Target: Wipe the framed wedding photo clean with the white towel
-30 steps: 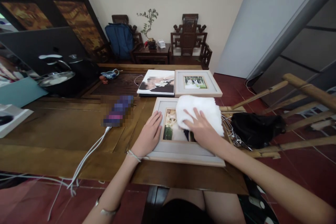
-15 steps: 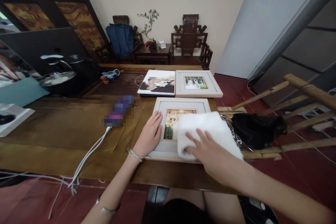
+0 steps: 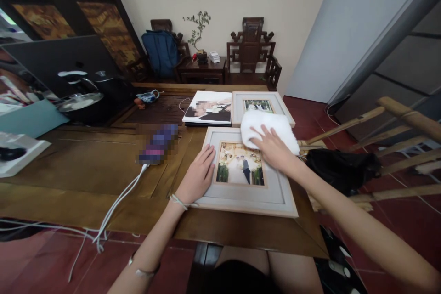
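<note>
Wiping step: right hand (image 3: 274,149) presses flat, fingers spread, on a white cloth (image 3: 267,129) at the frame's (image 3: 246,195) far right corner. Left hand (image 3: 198,177) lies flat and open on the frame's left border, well left of the cloth, pinning it. Judged next: sweeping the cloth toward the person calls for steady pressure. No readable writing; the photo (image 3: 207,109) beyond is blurred.

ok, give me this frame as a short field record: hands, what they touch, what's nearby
left hand: flat on left edge of the near picture frame
right hand: palm down on white cloth, at the frame's far right corner
frame: lies flat on wooden table, photo face up
behind it: second frame, photo print
left of it: white cable
right of it: black bag
</note>
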Available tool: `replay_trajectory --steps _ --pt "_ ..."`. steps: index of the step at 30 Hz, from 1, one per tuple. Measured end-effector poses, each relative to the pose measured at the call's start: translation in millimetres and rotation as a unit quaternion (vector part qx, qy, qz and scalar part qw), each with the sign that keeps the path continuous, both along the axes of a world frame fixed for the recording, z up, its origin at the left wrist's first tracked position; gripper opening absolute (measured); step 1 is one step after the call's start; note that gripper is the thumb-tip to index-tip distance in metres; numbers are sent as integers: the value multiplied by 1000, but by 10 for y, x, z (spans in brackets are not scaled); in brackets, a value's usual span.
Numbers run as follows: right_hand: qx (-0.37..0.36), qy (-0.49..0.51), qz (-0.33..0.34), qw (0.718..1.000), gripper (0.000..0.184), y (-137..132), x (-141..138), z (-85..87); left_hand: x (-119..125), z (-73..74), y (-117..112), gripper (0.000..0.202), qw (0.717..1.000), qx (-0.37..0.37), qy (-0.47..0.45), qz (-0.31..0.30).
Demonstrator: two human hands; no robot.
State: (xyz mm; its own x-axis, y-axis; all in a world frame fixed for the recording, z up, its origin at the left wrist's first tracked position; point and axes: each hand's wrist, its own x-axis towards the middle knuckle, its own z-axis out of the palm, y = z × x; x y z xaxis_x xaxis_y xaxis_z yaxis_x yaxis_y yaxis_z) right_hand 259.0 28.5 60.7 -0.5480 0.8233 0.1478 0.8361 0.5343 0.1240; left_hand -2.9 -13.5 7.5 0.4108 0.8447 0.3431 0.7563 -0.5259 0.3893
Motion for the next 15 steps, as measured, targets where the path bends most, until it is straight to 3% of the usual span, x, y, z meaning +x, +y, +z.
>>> replay_trajectory --steps 3,5,7,10,15 --pt "23 -20 -2 1000 68 263 47 -12 4 -5 3 46 1000 1 -4 3" --pt "18 -38 10 999 68 202 25 -32 9 -11 5 45 1000 4 -10 4" --pt "7 -52 28 998 66 -31 -23 -49 15 -17 5 45 1000 9 -17 5" --pt "-37 -49 51 997 63 -584 -114 -20 22 -22 2 45 1000 12 -18 7" --pt "-180 -20 95 979 53 -1440 -302 150 24 -17 -5 45 1000 9 -17 10"
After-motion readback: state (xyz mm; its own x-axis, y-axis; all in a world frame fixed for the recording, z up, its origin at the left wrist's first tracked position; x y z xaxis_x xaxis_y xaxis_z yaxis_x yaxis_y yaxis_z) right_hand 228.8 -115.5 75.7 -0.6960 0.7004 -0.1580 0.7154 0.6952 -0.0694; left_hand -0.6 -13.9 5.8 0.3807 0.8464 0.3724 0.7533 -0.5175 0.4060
